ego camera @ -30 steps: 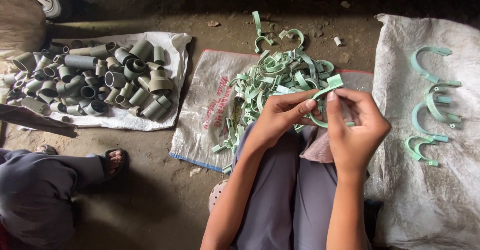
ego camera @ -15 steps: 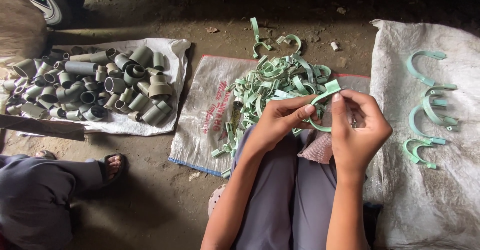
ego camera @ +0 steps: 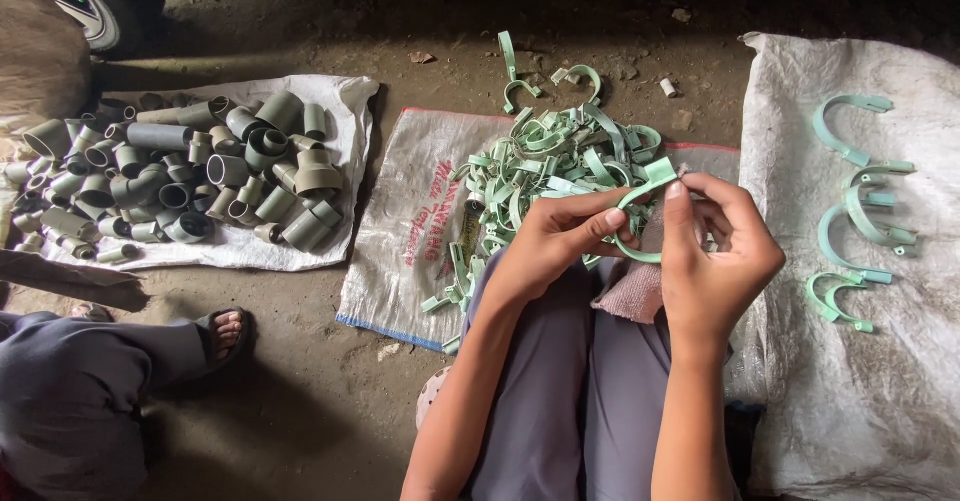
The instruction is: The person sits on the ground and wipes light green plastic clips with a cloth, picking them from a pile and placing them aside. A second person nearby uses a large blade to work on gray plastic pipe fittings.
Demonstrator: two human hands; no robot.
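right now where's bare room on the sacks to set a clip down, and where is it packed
Free cloth on the right white sack, below the few sorted clips, and along its top edge. The middle sack is bare on its left half; its right half is buried under the clip pile by both hands. The left sack is crowded with grey pipe fittings.

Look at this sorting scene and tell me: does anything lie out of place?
Yes. A few green clamps lie on the bare dirt beyond the middle sack, apart from the main heap. Both hands hold one clamp.
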